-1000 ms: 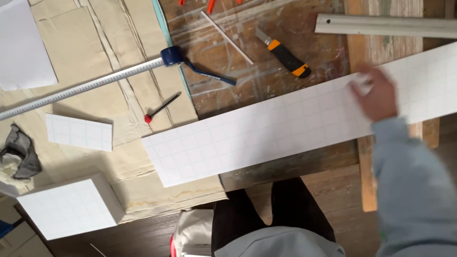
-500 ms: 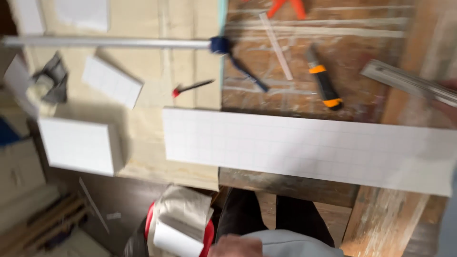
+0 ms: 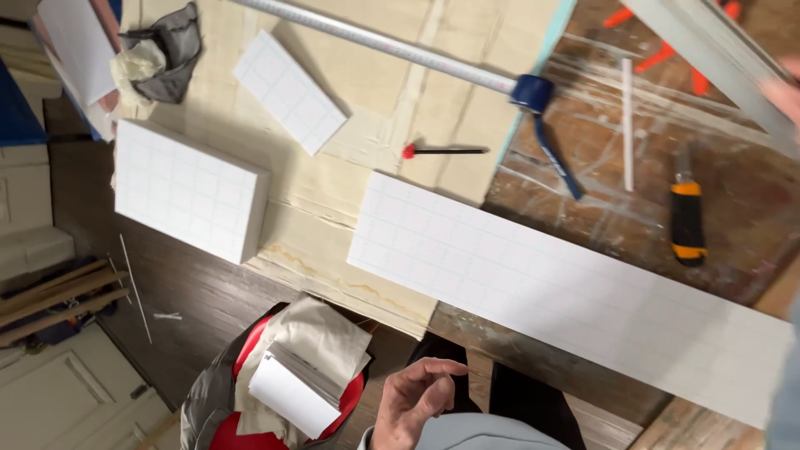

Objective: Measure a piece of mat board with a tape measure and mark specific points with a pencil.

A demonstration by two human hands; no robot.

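Gridded white strip [image 3: 567, 292] lies slantwise across the worktop [image 3: 733, 192], its near end at the front edge. The right hand [image 3: 787, 92], mostly out of frame at the far right corner, grips a metal straightedge [image 3: 717, 58]; the left hand [image 3: 417, 400] hangs loosely curled, empty, below the front edge. Laying the straightedge squarely along a grid line seems wise.

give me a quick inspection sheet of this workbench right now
surface: worn wooden bench, tan paper sheet over its left part
job's things: long white gridded strip; metal straightedge at right hand
clutter: utility knife, red-capped pencil, bar clamp, white gridded block, small gridded piece
hands: left hand empty, fingers curled; right hand mostly out of view
cables: nothing seen
surroundings: dark floor, red bin of scraps
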